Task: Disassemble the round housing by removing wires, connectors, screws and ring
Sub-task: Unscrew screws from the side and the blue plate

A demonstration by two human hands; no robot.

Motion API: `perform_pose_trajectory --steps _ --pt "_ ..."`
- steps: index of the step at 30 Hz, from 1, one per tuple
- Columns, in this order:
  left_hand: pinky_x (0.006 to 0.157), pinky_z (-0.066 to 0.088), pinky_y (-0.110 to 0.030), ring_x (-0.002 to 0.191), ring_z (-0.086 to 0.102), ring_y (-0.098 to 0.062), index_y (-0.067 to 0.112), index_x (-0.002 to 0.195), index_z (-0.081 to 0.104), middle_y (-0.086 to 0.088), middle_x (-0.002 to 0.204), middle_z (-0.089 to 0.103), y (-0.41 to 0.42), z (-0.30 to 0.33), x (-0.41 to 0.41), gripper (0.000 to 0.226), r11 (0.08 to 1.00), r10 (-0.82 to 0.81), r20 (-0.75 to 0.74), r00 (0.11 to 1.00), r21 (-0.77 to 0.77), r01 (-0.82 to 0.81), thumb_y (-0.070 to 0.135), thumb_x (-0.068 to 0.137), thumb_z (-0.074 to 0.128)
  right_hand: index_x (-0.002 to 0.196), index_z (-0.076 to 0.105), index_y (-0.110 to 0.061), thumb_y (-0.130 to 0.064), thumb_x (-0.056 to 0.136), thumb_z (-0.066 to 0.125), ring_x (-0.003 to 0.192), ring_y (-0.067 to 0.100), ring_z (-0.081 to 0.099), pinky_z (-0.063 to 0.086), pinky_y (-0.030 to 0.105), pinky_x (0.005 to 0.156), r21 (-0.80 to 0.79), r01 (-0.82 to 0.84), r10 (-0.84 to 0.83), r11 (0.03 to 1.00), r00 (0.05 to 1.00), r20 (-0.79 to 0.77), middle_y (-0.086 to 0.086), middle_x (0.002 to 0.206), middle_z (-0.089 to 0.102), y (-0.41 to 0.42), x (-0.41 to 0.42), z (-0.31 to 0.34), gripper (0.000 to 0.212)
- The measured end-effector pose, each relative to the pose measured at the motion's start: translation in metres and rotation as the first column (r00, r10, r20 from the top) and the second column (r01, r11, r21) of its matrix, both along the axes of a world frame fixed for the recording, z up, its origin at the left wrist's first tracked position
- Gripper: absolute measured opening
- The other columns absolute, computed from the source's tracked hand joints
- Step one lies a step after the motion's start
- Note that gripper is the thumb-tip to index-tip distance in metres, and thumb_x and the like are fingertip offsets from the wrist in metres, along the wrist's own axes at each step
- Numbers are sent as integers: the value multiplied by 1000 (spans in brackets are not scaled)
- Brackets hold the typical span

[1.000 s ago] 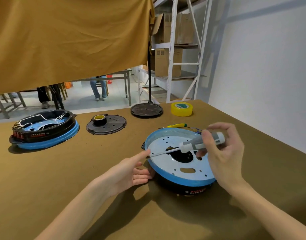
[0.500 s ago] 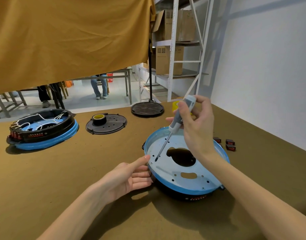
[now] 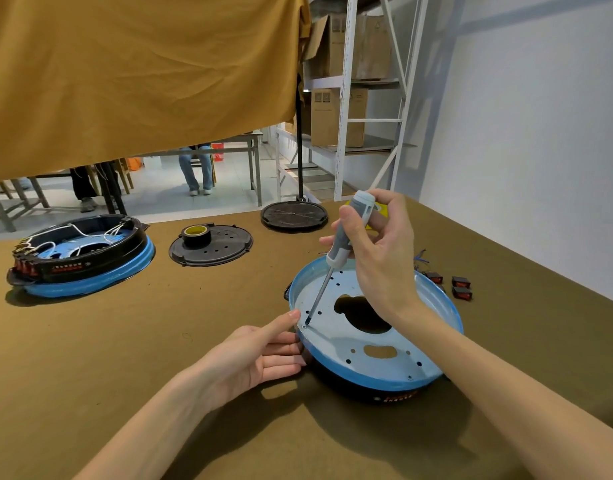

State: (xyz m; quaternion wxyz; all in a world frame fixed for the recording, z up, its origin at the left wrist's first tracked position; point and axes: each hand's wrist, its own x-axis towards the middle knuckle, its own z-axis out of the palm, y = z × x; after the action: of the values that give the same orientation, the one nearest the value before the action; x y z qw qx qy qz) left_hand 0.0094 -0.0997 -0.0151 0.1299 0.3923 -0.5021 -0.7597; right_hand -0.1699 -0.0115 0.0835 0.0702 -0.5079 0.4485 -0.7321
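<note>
Item: round housing (image 3: 374, 341), blue-rimmed, pale plate facing up, dark body beneath, resting on the tabletop (image 3: 125, 375) near centre-right, in front of the person. Change noted: a sec ago the screwdriver (image 3: 346, 237) lay nearly flat across the plate, held sideways; half a sec ago it was tipped up w/ tip close to the plate; now it stands steep, tip set on a screw (image 3: 304, 326) at the plate's left edge. Right hand (image 3: 378, 251): grip curled round the grey handle, thumb on the near side, fingers wrapped behind. Left hand (image 3: 263, 355): fingers straight, pressed flat against the housing's left rim, thumb tip just beside the screw; holds nothing, steadies only, position much as before. Meaning for task, by judgement: tool aligned, screw stage beginning; turning not evident from one frame. Wires appear gone from this unit; ring and remaining screws prob. still on. Other stock on tabletop: second housing (image 3: 80, 258) far left, wires still in it; black perforated cover (image 3: 211, 251) w/ tape roll (image 3: 196, 234) on top; black disc (image 3: 294, 216) at far edge; small red-and-black switches (image 3: 461, 287) right of the work, well apart from the hands. Risk est.: tip slipping out of the screw head if the housing shifts.
</note>
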Motion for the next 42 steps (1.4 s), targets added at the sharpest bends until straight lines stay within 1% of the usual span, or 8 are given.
perform_pose_trajectory --steps 8,12,15,27,35,39,41,42 --pt "69 65 -35 99 78 -33 2 119 68 -19 106 79 1 1 1 94 1000 4 17 1000 -22 -4 55 47 97 119 48 -3 -21 100 64 72 27 76 63 48 63 11 0 0 1000 1000 -28 10 88 71 1 2 1 31" --pt "69 65 -34 100 78 -32 2 120 69 -19 107 79 1 2 1 109 999 -6 24 1000 -41 7 59 34 102 120 47 -2 -20 100 63 71 27 76 62 39 60 5 -4 5 1000 1000 -30 12 88 70 2 3 1 31" --pt "69 65 -34 99 78 -32 2 121 68 -19 107 79 2 2 2 104 999 -8 24 1000 -45 9 58 40 99 120 47 -1 -19 100 63 71 26 76 61 34 59 -7 -7 7 1000 999 -35 13 89 70 3 4 1 31" --pt "67 65 -32 97 79 -31 2 119 69 -18 104 79 6 6 1 92 999 11 33 999 -47 -9 56 48 92 119 47 -4 -18 100 63 72 26 76 63 38 60 -4 -25 25 1000 998 -57 12 90 71 4 7 1 29" --pt "68 65 -34 97 79 -31 3 121 68 -18 105 79 6 5 1 94 999 19 39 999 -36 -17 56 47 93 113 45 -17 -21 99 67 68 23 75 62 34 59 75 -126 142 989 953 -268 5 87 70 9 14 16 26" --pt "68 65 -34 96 79 -31 3 121 68 -17 104 80 6 6 0 94 999 21 43 999 -33 -19 56 46 92 109 45 -15 -28 99 67 66 13 72 60 34 57 147 62 14 987 884 -468 -1 79 70 12 21 29 27" --pt "67 65 -34 96 79 -31 3 121 68 -17 105 80 7 6 0 96 999 22 42 999 -30 -21 56 45 92 104 48 -18 -36 97 67 62 9 66 56 30 55 125 298 -168 946 784 -598 -6 76 68 15 23 38 27" --pt "67 65 -34 96 79 -31 3 121 68 -17 105 80 6 5 0 96 999 23 40 999 -31 -22 56 45 92 101 50 -20 -41 95 65 60 9 62 53 29 53 94 430 -262 898 693 -672 -7 74 65 17 24 44 27"
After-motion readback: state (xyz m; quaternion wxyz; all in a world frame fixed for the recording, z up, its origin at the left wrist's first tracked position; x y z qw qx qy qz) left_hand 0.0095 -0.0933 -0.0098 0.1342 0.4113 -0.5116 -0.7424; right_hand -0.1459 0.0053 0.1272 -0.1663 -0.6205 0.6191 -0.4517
